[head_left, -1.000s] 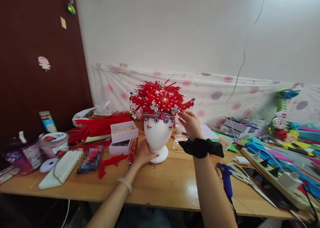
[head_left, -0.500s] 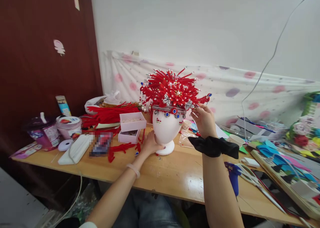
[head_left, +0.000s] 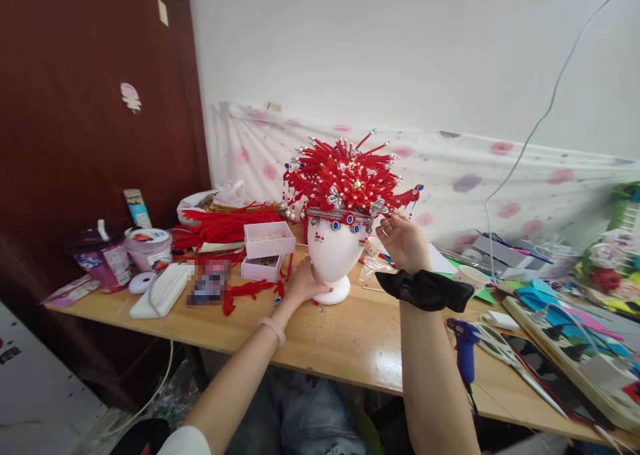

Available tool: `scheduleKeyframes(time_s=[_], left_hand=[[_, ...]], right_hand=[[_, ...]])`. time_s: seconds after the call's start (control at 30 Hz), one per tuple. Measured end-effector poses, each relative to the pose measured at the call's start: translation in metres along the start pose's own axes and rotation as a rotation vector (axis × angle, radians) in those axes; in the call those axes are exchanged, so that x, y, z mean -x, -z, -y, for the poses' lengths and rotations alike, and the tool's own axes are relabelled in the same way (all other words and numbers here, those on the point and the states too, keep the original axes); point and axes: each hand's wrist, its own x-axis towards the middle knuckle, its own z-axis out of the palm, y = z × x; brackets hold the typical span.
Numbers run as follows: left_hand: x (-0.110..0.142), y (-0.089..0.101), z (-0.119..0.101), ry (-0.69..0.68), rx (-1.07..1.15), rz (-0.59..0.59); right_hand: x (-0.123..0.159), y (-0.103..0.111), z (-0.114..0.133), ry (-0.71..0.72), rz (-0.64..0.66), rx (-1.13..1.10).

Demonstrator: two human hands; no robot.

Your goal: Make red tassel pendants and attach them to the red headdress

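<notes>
Compared with the first frame, your view has swung toward your left, so the white head (head_left: pixel 333 252) and its red headdress (head_left: pixel 350 182) now sit farther right in it, and more of the floor and your jeans (head_left: pixel 310 415) shows below the table (head_left: pixel 350 348). The head stands upright on the table with the headdress on top, and your left hand (head_left: pixel 303 282) is still clamped around its neck, thumb in front near the base. Your right hand (head_left: pixel 404 242) is still at the headdress's lower right edge, fingers bent and raised; you can't tell from here whether the tips are pinched together on it. Your hands are apart, one on each side of the head. The clearest room is the bare wood between your forearms, running from the base to the table's near edge. To the left it's tight: two pink boxes (head_left: pixel 270 240) are stacked just beside your left hand, with red strips (head_left: pixel 233 223) behind and around them. On the right, a plastic bag (head_left: pixel 373 273) and a paper cup (head_left: pixel 473 278) lie near your wrist, and the glue gun (head_left: pixel 466 352), scissors (head_left: pixel 520 365) and power strip (head_left: pixel 560 358) crowd the space beyond your forearm.
</notes>
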Motion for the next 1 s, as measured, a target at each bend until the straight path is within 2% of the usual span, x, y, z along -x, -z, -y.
scheduleKeyframes(time_s=[0.2, 0.47, 0.7, 1.0], left_hand=[[-0.001, 0.004, -0.004, 0.008, -0.002, 0.019], [-0.003, 0.003, -0.003, 0.043, -0.003, 0.005], [-0.003, 0.001, -0.001, 0.043, 0.01, -0.002], [-0.003, 0.0, 0.001, 0.086, 0.02, -0.006]], right_hand=[[0.0, 0.001, 0.002, -0.096, -0.008, -0.128], [-0.007, -0.001, 0.004, -0.152, -0.029, -0.164], [-0.008, -0.006, 0.004, -0.094, -0.033, -0.124], [-0.014, 0.002, -0.003, -0.03, -0.062, -0.017]])
